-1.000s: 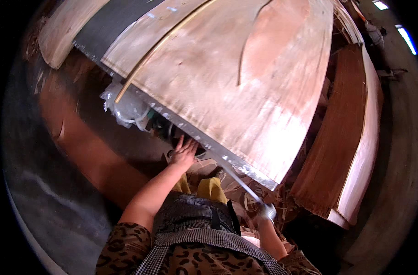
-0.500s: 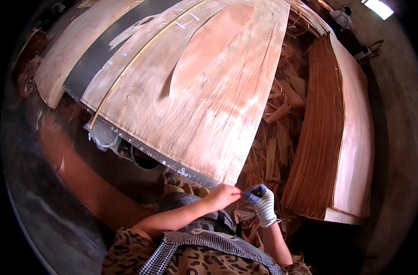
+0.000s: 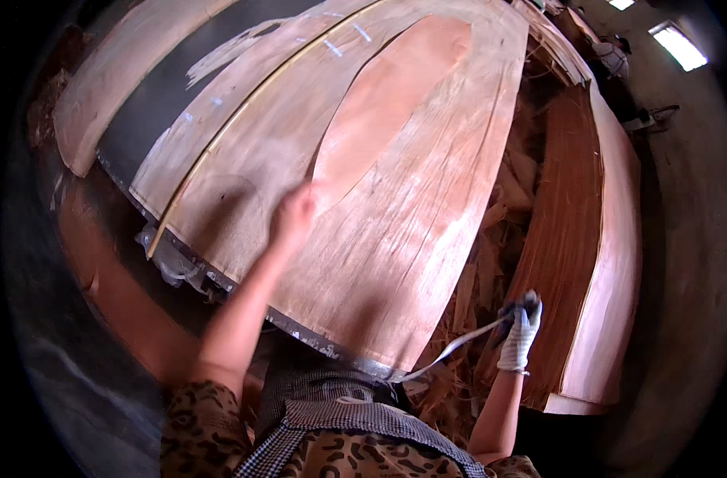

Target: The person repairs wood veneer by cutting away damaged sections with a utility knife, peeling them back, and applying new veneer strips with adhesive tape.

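Over the large wood veneer sheet, my bare left hand reaches to the lower end of a pinkish, leaf-shaped veneer piece. Motion smears its fingers, so I cannot tell whether they grip that piece. To the right of the sheet, my right hand, in a striped white glove with dark fingertips, is closed on a narrow white tape. The tape curves from the glove down to the sheet's near corner. A thin yellowish rod lies lengthwise on the sheet, left of the leaf-shaped piece.
A stack of reddish-brown veneer stands at the right, with a pale sheet along its outer side. Veneer scraps fill the gap beside the table. A clear plastic bag hangs below the table's front edge.
My hands have parted from near the sheet's close corner. The left has moved up and left onto the sheet; the right has moved right, with the white tape now stretched out. The view has shifted slightly.
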`<act>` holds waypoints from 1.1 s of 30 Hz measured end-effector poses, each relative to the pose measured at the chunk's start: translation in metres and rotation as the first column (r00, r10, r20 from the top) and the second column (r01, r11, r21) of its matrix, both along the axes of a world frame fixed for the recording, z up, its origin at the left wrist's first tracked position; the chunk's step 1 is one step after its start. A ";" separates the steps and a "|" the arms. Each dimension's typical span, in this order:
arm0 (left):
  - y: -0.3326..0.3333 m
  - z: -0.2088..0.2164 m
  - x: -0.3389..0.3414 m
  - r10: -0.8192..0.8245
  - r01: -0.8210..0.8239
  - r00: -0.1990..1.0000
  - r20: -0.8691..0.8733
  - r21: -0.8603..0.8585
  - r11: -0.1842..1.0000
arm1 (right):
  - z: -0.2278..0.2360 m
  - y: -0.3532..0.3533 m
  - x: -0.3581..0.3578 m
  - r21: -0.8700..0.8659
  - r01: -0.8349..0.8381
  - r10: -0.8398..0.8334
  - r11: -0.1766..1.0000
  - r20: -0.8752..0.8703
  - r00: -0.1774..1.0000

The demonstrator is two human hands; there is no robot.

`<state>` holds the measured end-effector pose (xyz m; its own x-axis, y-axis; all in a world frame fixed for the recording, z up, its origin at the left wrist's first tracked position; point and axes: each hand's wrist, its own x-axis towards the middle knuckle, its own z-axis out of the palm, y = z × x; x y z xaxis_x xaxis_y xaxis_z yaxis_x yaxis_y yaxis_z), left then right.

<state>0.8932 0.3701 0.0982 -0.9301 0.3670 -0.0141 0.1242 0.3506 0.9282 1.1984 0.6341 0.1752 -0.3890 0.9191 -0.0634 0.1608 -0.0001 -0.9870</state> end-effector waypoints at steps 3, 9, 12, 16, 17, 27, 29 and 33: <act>-0.046 -0.057 -0.056 -0.054 -0.080 0.874 -0.483 -0.253 0.964 | 0.009 -0.051 -0.101 0.024 -0.396 0.390 0.918 0.131 0.911; -0.033 -0.079 -0.039 -0.160 -0.036 0.864 -0.478 -0.375 0.926 | -0.039 -0.089 -0.220 -0.437 -0.597 0.739 0.673 0.346 0.579; -0.034 -0.076 -0.041 -0.154 -0.040 0.867 -0.474 -0.374 0.927 | -0.062 -0.101 -0.256 -0.459 -0.681 0.821 0.570 0.357 0.447; -0.038 -0.073 -0.041 -0.134 -0.040 0.875 -0.465 -0.345 0.938 | -0.094 -0.112 -0.284 -0.415 -0.732 0.840 0.541 0.322 0.438; -0.037 -0.071 -0.041 -0.131 -0.036 0.877 -0.463 -0.334 0.942 | -0.099 -0.115 -0.291 -0.397 -0.739 0.838 0.543 0.311 0.449; -0.034 -0.077 -0.023 -0.213 -0.068 0.878 -0.429 -0.551 0.831 | -0.126 -0.150 -0.327 -0.297 -0.760 0.780 0.578 0.475 0.407; -0.035 -0.081 -0.024 -0.220 -0.091 0.857 -0.466 -0.556 0.827 | -0.122 -0.136 -0.310 -0.188 -0.798 0.699 0.573 0.621 0.355; -0.030 -0.075 -0.022 -0.258 -0.026 0.853 -0.454 -0.531 0.847 | -0.119 -0.128 -0.295 -0.098 -0.816 0.574 0.569 0.759 0.309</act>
<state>0.8712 0.3397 0.0233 -0.8101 0.5446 0.2171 0.5810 0.6962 0.4216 0.9039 0.5065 0.0562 -0.8392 0.3376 -0.4265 0.5318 0.6734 -0.5135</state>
